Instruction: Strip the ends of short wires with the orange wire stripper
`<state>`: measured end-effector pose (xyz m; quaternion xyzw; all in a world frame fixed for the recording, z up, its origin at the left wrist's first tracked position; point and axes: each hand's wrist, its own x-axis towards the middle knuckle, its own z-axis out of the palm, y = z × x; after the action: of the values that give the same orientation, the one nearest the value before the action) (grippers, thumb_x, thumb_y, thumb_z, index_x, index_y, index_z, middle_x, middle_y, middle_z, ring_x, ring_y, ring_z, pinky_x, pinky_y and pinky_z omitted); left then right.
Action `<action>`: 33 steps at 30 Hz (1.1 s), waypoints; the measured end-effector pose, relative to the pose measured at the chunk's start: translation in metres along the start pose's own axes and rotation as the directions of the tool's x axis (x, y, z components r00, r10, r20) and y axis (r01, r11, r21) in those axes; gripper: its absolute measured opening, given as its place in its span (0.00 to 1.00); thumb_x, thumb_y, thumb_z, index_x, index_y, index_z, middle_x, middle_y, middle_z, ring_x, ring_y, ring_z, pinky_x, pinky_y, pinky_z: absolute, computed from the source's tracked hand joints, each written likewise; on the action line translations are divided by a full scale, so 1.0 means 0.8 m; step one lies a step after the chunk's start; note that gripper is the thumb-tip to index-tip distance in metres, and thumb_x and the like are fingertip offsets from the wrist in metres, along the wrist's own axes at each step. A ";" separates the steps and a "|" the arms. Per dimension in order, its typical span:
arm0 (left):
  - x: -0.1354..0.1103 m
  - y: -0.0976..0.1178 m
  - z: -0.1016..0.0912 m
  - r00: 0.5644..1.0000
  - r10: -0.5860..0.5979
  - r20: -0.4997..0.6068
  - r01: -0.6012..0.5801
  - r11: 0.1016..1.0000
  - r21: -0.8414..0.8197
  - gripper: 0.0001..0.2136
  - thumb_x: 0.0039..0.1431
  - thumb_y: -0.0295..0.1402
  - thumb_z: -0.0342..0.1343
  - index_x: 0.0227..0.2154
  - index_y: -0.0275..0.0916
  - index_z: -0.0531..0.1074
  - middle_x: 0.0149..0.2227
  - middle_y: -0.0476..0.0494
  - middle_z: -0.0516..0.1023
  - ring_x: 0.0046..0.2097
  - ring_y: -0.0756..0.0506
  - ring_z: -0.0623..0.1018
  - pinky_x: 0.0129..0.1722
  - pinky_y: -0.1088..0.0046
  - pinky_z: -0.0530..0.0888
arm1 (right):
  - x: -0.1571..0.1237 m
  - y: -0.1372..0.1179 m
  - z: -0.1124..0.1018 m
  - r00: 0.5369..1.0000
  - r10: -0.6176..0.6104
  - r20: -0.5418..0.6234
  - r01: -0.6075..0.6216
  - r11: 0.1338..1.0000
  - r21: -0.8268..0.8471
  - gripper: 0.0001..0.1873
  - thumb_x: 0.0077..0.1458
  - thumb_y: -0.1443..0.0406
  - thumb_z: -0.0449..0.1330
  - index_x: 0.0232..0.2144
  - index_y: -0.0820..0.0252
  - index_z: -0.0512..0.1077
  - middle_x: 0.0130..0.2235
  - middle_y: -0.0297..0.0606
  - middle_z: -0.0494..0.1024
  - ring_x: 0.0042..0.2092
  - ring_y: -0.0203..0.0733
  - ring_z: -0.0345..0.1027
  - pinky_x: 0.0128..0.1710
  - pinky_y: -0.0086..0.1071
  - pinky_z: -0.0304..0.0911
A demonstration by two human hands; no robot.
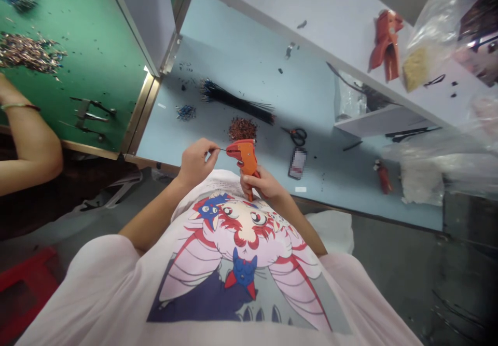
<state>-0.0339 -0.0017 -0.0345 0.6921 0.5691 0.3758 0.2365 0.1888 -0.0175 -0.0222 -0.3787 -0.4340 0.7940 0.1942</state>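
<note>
Left hand (195,165) pinches thin wire (221,150), fingers narrow, end at nose of orange stripper (244,154). Right hand (262,185) wraps grip, fingers closed. Wire likely light, floppy: hold near end. Stripper likely light, rigid: hold by handle. Black wire bundle (237,105) lies on blue bench (218,35).

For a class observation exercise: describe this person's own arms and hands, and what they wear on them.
The left hand and right hand are bare: no gloves, and no ring or watch shows. The forearms are uncovered. The short sleeves belong to a loose, pale pink T-shirt printed with a large red, blue and pink cartoon.
</note>
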 end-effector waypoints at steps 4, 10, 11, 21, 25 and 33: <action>-0.002 -0.003 0.000 1.000 0.014 0.007 -0.014 1.000 -0.010 0.05 0.57 0.29 0.51 0.29 0.39 0.71 0.29 0.47 0.74 0.31 0.50 0.71 0.33 0.74 0.66 | -0.002 -0.001 0.003 0.999 0.037 0.004 -0.037 0.999 0.036 0.15 0.52 0.58 0.62 0.28 0.59 0.60 0.18 0.26 0.64 0.17 0.32 0.59 0.16 0.27 0.60; -0.003 -0.001 0.004 0.999 0.000 0.037 -0.001 1.000 0.020 0.05 0.57 0.30 0.51 0.30 0.39 0.72 0.29 0.47 0.74 0.31 0.50 0.70 0.33 0.74 0.65 | 0.005 0.006 0.013 0.991 0.063 -0.118 -0.038 0.979 0.202 0.18 0.50 0.57 0.63 0.26 0.58 0.57 0.16 0.20 0.55 0.14 0.26 0.47 0.12 0.23 0.53; -0.003 -0.001 0.004 1.000 -0.008 0.030 0.007 1.000 0.030 0.05 0.57 0.30 0.51 0.29 0.39 0.72 0.29 0.47 0.74 0.31 0.50 0.70 0.32 0.74 0.64 | 0.006 0.008 0.011 0.994 0.047 -0.103 -0.025 0.978 0.206 0.18 0.48 0.56 0.64 0.28 0.59 0.59 0.18 0.23 0.60 0.16 0.27 0.53 0.14 0.24 0.57; 0.002 -0.005 -0.009 0.985 -0.145 -0.098 0.138 0.988 -0.071 0.04 0.54 0.30 0.53 0.27 0.38 0.72 0.26 0.49 0.71 0.28 0.51 0.68 0.31 0.74 0.65 | 0.036 0.051 -0.066 0.891 -0.095 -0.444 -0.250 0.715 -0.653 0.21 0.51 0.55 0.58 0.42 0.62 0.63 0.36 0.41 0.72 0.36 0.44 0.66 0.38 0.39 0.64; 0.002 -0.001 -0.005 0.990 -0.093 -0.108 0.086 0.994 -0.068 0.03 0.54 0.29 0.54 0.26 0.39 0.71 0.26 0.49 0.73 0.28 0.51 0.69 0.31 0.74 0.66 | 0.066 0.093 -0.068 0.880 -0.147 -0.452 -0.418 0.215 -0.883 0.19 0.54 0.59 0.55 0.46 0.65 0.65 0.44 0.52 0.71 0.46 0.53 0.63 0.46 0.44 0.57; 0.000 0.002 0.003 0.996 0.009 -0.091 -0.002 0.997 0.079 0.05 0.55 0.28 0.52 0.26 0.40 0.71 0.26 0.49 0.74 0.29 0.50 0.69 0.32 0.74 0.66 | 0.096 0.105 -0.068 0.906 -0.142 -0.398 -0.369 0.193 -0.909 0.23 0.53 0.60 0.58 0.50 0.66 0.66 0.50 0.53 0.68 0.52 0.54 0.58 0.52 0.44 0.52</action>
<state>-0.0311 -0.0018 -0.0343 0.6845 0.5919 0.3848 0.1816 0.1834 0.0147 -0.1437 -0.5988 -0.7558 0.2564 -0.0667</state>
